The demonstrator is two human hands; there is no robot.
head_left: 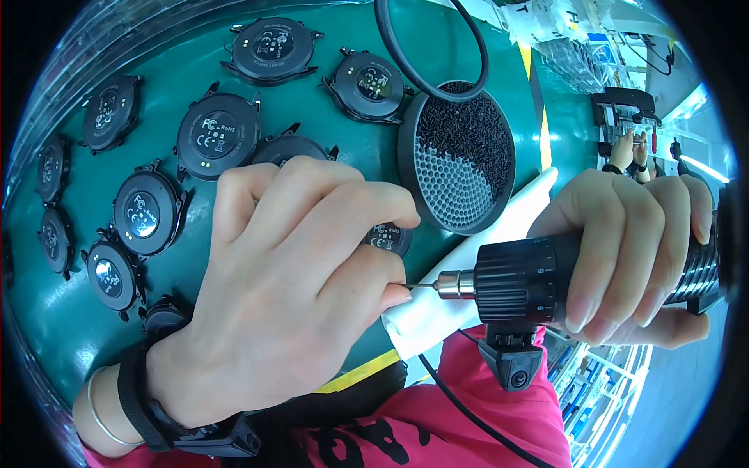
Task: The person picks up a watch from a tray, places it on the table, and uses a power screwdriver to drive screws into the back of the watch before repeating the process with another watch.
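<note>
My left hand [289,265] is closed, its curled fingers around a round black smartwatch case [388,237], most of which they hide. In my right hand [624,249] is a black electric screwdriver [515,279], held level and pointing left. Its thin bit reaches the fingertips of my left hand; where it touches down is hidden. Beyond my left hand lie several more smartwatch cases [218,136], backs up. A round dish [403,152] stands behind the bit, with a perforated plate partly covered by tiny black screws [468,125].
A green mat [343,140] covers the table, with yellow tape [359,373] along its near edge. White sheet material [421,324] lies under the screwdriver. A black cable loop [484,54] hangs over the dish. Another person's hands [624,152] show at far right.
</note>
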